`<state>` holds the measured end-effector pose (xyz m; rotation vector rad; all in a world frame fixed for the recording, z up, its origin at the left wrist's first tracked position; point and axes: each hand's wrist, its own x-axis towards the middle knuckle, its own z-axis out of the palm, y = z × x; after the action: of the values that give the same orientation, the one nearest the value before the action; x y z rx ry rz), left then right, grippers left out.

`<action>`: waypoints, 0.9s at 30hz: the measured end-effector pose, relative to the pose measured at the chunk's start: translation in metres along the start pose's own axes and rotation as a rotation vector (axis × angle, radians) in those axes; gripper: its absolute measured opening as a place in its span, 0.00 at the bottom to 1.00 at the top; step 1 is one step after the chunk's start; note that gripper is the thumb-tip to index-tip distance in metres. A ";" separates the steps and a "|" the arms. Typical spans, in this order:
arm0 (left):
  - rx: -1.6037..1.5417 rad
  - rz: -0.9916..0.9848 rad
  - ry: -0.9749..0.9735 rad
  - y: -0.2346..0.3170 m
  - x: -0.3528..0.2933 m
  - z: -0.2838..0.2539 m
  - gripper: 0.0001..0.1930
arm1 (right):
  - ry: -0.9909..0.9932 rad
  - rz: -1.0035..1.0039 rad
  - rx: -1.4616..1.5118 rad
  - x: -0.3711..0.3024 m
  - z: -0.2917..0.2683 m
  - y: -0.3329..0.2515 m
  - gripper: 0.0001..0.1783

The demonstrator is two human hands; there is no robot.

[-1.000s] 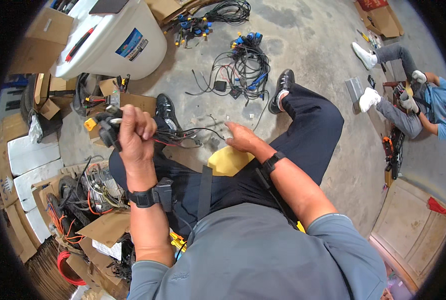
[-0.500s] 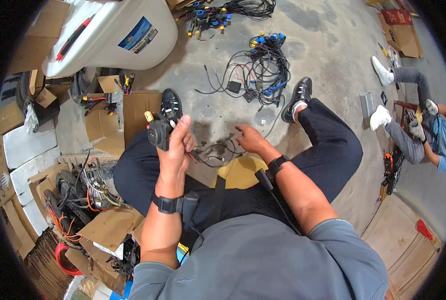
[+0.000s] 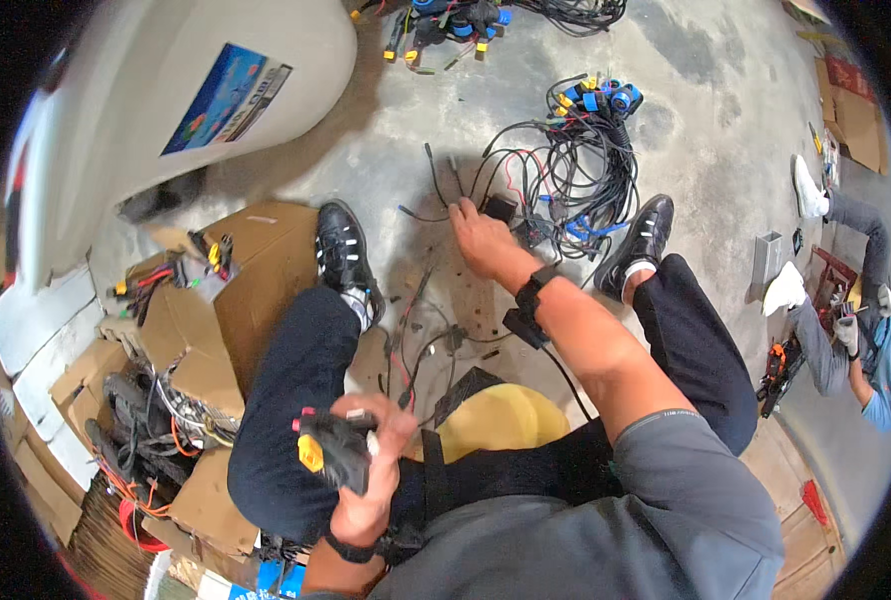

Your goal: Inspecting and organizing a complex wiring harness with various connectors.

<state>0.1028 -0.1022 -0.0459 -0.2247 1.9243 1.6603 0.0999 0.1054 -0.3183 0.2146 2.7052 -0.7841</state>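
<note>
My left hand (image 3: 374, 465) is closed around a black handheld device (image 3: 338, 452) with a yellow connector (image 3: 310, 453) on its side, held above my left thigh. Motion smears the fingers and the device. My right hand (image 3: 484, 240) reaches down over the floor, its fingers slightly apart at a thin black cable (image 3: 424, 216) beside the cable pile (image 3: 591, 165). Its palm side is hidden. The pile has black cables, blue parts and yellow connectors, and a small black box (image 3: 501, 208) lies just past my right hand. Red and black wires (image 3: 401, 355) trail over the floor between my legs.
A large white tub (image 3: 296, 90) stands at the far left, with an open cardboard box (image 3: 266, 270) before it. Another cable bundle (image 3: 456, 25) lies at the far edge. At the right, another person (image 3: 881, 340) sits near a grey metal box (image 3: 768, 262).
My left hand has come down and back toward my lap with the device, turning it. My right hand has moved forward to the cable ends. The view has shifted.
</note>
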 end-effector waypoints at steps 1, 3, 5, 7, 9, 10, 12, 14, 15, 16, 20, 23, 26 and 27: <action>-0.139 -0.062 -0.040 0.006 0.004 0.004 0.10 | -0.019 -0.004 -0.057 0.012 0.003 0.008 0.22; -0.153 -0.026 -0.071 0.000 0.011 0.003 0.12 | 0.089 -0.079 -0.183 0.030 0.012 0.026 0.17; -0.119 -0.079 -0.056 -0.001 0.013 0.001 0.15 | 0.021 -0.122 -0.241 0.042 0.020 0.037 0.12; -0.143 -0.098 -0.016 -0.002 0.019 0.006 0.15 | 0.032 -0.104 -0.258 0.045 0.040 0.043 0.09; -0.136 -0.103 -0.004 -0.004 0.021 0.006 0.15 | 0.026 -0.145 -0.259 0.044 0.044 0.038 0.08; -0.136 -0.094 0.008 -0.005 0.021 0.006 0.15 | 0.023 -0.141 -0.255 0.039 0.049 0.038 0.08; -0.134 -0.078 -0.031 -0.004 0.022 0.008 0.15 | -0.054 -0.282 -0.250 0.029 0.054 0.041 0.07; -0.101 -0.058 -0.076 -0.003 0.021 0.006 0.14 | -0.181 -0.277 -0.160 0.016 0.049 0.039 0.07; -0.074 -0.058 -0.085 -0.003 0.017 0.004 0.13 | -0.317 -0.275 -0.062 0.003 0.045 0.031 0.08; -0.128 -0.065 -0.072 0.001 0.014 0.009 0.13 | -0.313 -0.278 -0.070 -0.012 0.043 0.019 0.08; 0.089 -0.040 -0.006 -0.005 0.002 0.005 0.12 | -0.396 0.004 0.244 -0.070 0.040 -0.005 0.14; 0.017 0.053 -0.013 -0.019 0.009 -0.002 0.11 | -0.400 0.178 0.388 -0.098 0.005 -0.036 0.14; -0.045 0.067 -0.008 0.013 0.005 0.011 0.13 | -0.349 0.275 0.479 -0.135 -0.017 -0.052 0.13; -0.084 0.079 0.029 0.016 0.005 0.016 0.14 | -0.324 0.266 0.509 -0.147 -0.022 -0.049 0.13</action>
<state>0.0960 -0.0823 -0.0362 -0.2089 1.9094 1.8013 0.2214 0.0678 -0.2264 0.5013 2.0828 -1.2823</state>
